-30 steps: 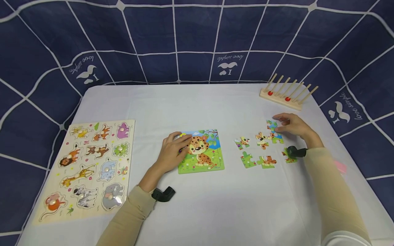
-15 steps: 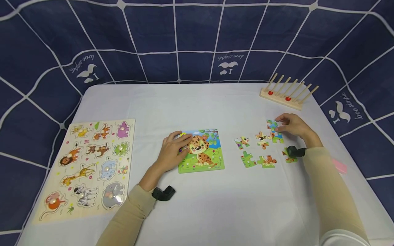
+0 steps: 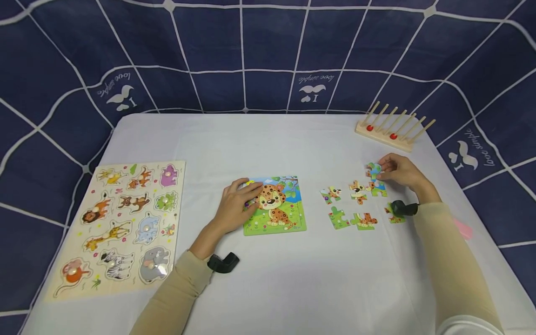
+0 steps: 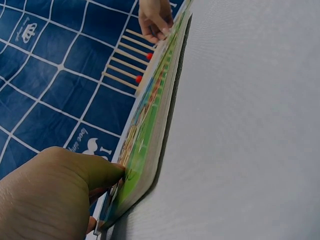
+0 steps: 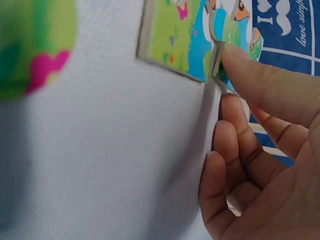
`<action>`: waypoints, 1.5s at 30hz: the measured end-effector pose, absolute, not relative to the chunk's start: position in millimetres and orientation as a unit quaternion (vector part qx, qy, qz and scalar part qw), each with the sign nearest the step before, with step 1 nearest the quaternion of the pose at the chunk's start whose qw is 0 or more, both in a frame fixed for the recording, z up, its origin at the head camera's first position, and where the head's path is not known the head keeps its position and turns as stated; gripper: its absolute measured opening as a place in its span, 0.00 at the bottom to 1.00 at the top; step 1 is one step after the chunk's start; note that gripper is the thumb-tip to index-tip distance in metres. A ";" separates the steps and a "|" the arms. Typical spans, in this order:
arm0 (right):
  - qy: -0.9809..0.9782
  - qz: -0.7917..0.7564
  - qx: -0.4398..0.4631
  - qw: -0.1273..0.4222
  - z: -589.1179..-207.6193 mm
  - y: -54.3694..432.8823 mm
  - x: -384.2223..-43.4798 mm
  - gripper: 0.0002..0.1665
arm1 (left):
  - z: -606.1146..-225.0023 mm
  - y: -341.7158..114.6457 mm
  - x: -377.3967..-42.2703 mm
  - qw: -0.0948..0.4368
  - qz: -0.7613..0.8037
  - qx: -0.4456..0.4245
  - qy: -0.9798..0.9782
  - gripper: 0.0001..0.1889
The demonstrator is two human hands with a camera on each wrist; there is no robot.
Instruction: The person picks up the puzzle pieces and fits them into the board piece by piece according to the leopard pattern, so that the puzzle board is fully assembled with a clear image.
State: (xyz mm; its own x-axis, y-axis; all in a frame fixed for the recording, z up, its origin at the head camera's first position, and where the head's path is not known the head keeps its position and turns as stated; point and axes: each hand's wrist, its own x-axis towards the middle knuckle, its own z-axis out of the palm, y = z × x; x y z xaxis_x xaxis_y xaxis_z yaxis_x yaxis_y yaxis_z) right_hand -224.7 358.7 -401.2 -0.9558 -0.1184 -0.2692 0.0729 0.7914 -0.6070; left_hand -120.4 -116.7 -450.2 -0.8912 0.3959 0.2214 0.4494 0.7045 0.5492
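Note:
A square puzzle board (image 3: pixel 278 214) printed with a young leopard lies on the white table. My left hand (image 3: pixel 234 204) rests on its left side, and in the left wrist view the thumb touches the printed face near a corner. On the right, my right hand (image 3: pixel 399 174) pinches a blue-and-green jigsaw piece (image 5: pixel 229 30) by its edge, thumb on top and fingers curled below. The piece tilts up beside a flat green-and-blue piece (image 5: pixel 172 42). Several more loose pieces lie nearby, among them a dog-face piece (image 3: pixel 357 190) and a green corner piece (image 3: pixel 337 218).
A wooden board of animal knob pieces (image 3: pixel 177 214) lies on the left. At the back right stands a wooden peg rack (image 3: pixel 383 137) with two red beads. A pink object (image 3: pixel 462 229) lies beside the right forearm. A dark blue checked cloth (image 3: pixel 268 51) hangs behind.
My right fingers have closed in on the blue-and-green piece at the upper right, and its edge has come up. The left hand has stayed on the board.

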 end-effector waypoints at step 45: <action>0.869 -0.466 -0.070 0.151 -388.5 205.6 -203.6 0.17 | -449.6 -116.0 -120.7 0.041 -0.314 -0.225 -0.921 0.22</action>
